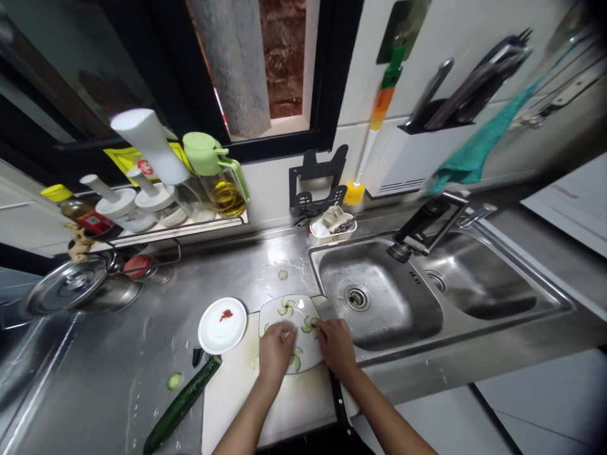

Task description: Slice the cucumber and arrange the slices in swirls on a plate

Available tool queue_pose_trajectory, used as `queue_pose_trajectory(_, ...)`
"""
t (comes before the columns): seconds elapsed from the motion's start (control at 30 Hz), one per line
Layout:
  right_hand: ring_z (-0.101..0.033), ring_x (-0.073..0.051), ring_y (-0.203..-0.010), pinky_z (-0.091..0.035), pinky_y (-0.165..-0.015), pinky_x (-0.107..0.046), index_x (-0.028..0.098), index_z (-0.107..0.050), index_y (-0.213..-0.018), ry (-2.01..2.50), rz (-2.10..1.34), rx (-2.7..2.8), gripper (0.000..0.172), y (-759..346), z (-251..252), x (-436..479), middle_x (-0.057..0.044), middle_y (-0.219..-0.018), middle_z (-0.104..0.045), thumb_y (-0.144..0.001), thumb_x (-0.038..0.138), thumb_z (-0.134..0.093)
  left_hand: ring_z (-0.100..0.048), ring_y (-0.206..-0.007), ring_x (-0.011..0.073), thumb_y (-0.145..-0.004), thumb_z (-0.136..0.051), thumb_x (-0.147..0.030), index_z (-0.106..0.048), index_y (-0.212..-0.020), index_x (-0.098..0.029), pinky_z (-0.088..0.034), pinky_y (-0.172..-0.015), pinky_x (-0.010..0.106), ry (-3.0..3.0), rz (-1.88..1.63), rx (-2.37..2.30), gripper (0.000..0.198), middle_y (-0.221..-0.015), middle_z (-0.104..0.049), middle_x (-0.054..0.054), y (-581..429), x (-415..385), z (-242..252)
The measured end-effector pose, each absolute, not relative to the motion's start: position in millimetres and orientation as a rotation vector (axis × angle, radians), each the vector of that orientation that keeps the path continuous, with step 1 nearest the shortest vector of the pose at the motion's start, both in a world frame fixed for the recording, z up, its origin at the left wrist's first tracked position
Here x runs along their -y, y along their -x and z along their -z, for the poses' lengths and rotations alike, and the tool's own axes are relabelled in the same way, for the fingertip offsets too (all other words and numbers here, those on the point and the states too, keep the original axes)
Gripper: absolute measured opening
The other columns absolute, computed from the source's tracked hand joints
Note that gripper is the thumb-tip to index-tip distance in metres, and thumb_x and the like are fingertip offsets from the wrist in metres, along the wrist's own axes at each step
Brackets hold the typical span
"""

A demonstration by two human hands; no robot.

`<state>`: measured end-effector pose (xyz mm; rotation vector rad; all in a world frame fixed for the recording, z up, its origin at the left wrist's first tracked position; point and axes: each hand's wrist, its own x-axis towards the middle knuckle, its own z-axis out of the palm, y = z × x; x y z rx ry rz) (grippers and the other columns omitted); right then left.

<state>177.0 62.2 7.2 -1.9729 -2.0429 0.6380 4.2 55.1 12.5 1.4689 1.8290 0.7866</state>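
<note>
A white squarish plate [279,308] rests on the pale cutting board [303,404], with curved green cucumber slices [286,308] arranged in clusters on it. My left hand [276,351] is over the plate's left part, fingers closed together; anything between them is too small to make out. At the plate's right edge, my right hand [337,344] touches a cucumber slice [310,325] with thumb and fingertips pinched. A small white round plate [212,328] holding red bits [226,315] is left of the board. A cut cucumber [183,404] lies beside the board's left edge.
A double steel sink [379,297] with a faucet [427,227] is to the right. A knife handle [340,404] shows at the board's right side. Seasoning jars and an oil bottle [218,180] stand on a rack at the left. Loose slices [175,381] lie on the counter.
</note>
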Motion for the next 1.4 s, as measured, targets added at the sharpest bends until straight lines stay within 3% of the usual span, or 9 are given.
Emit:
queue_pose_trajectory(0.27,-0.05,-0.023,-0.09,-0.036,-0.079,-0.031,0.022,-0.07,-0.09,2.021,-0.569,2.026,0.023,-171.5,-4.7,-63.5,-0.005,-0.088,-0.066,-0.088,0.019,-0.048,-0.055,-0.059,0.0147,-0.077,-0.053,-0.043,-0.069,-0.078,-0.02,-0.044,-0.061,0.026,-1.325,-0.792,-2.031,0.028,-0.076,-0.069,0.003,53.4,-39.1,-15.2)
queue_pose_trajectory(1.03,-0.052,-0.022,-0.09,-0.035,-0.076,-0.031,0.022,-0.069,-0.087,2.02,-0.585,1.988,0.023,-165.1,-9.7,-65.0,-0.005,-0.086,-0.067,-0.087,0.02,-0.047,-0.057,-0.063,0.0163,-0.079,-0.051,-0.042,-0.068,-0.077,-0.021,-0.046,-0.066,0.028,-1.377,-0.807,-2.011,0.027,-0.078,-0.068,0.003,56.0,-23.6,-12.3)
queue_pose_trajectory(1.4,-0.049,-0.024,-0.098,-0.032,-0.072,-0.031,0.023,-0.069,-0.089,2.084,-0.574,2.008,0.017,-165.3,-5.7,-66.3,-0.005,-0.089,-0.066,-0.087,0.023,-0.052,-0.058,-0.064,0.0162,-0.079,-0.051,-0.042,-0.068,-0.077,-0.021,-0.046,-0.068,0.028,-1.374,-0.793,-2.015,0.027,-0.078,-0.069,0.003,57.7,-23.5,-11.9)
